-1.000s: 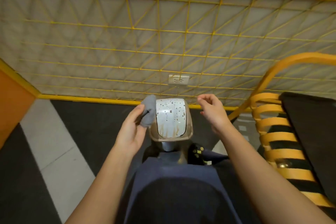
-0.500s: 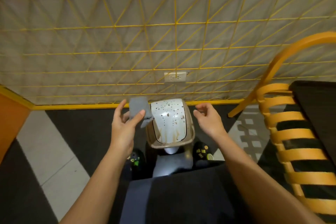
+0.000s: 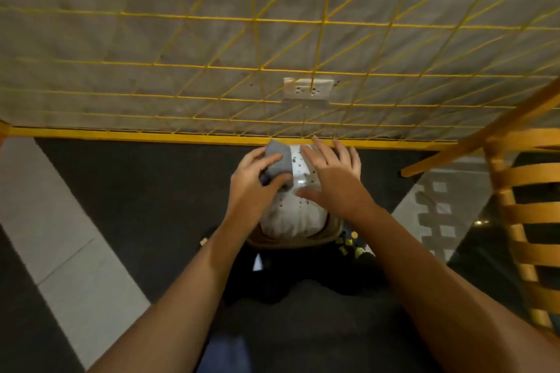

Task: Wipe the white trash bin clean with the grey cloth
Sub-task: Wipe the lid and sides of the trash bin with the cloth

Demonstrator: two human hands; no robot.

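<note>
The white trash bin [image 3: 295,218] stands on the dark floor just in front of me, its lid speckled with dark spots and ringed by a tan rim. My left hand [image 3: 253,188] grips the folded grey cloth [image 3: 278,165] over the lid's left side. My right hand [image 3: 331,179] is spread flat, fingers apart, over the lid's right half; whether it touches the lid I cannot tell. Both hands hide much of the lid's far part.
A wall with a yellow wire grid [image 3: 257,66] and a power outlet [image 3: 307,90] rises right behind the bin. An orange slatted chair [image 3: 521,221] stands at the right. My shoes [image 3: 354,247] are beside the bin. A pale floor strip [image 3: 60,236] runs on the left.
I have leaned in closer. Both hands moved inward over the lid: the left brought the cloth onto its left side, the right opened out and came over its right side.
</note>
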